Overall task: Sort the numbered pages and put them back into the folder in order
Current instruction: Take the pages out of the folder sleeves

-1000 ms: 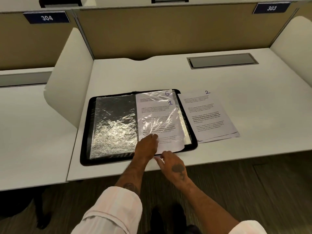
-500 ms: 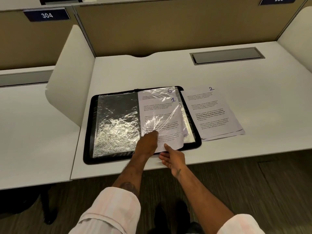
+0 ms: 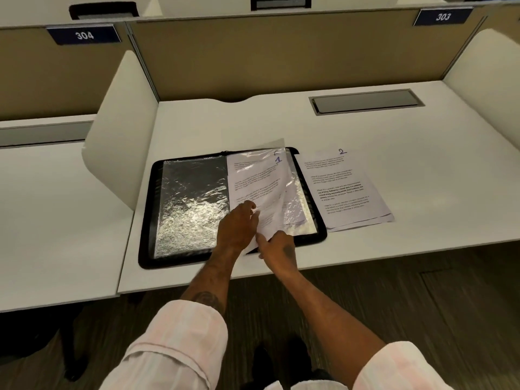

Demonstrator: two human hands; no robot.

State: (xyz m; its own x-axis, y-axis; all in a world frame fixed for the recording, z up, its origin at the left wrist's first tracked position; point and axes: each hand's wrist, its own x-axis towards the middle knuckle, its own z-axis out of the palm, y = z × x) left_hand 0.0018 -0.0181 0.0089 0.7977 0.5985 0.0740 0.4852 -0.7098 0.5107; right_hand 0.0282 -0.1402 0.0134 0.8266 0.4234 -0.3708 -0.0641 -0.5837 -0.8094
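Observation:
A black zip folder [image 3: 146, 220] lies open on the white desk, with a crinkled clear sleeve [image 3: 191, 204] on its left half. On the right half, page 1 [image 3: 253, 175] sits askew, partly inside a clear sleeve [image 3: 294, 192] whose right edge is lifted. My left hand [image 3: 237, 226] grips the sleeve's lower edge over the page. My right hand [image 3: 277, 249] pinches the page's bottom corner at the folder's near rim. A stack of loose pages with page 2 [image 3: 346, 190] on top lies just right of the folder. Another numbered page behind page 1 is mostly hidden.
White side panels stand at the desk's left [image 3: 123, 130] and right [image 3: 489, 80], with a tan back panel behind. A grey cable hatch [image 3: 365, 101] is set into the desk at the back right. The desk's front edge runs just under my wrists.
My right hand has moved up to the bottom corner of page 1 and taken it. The page now lies tilted and the sleeve's right edge has risen, covering most of the number behind it.

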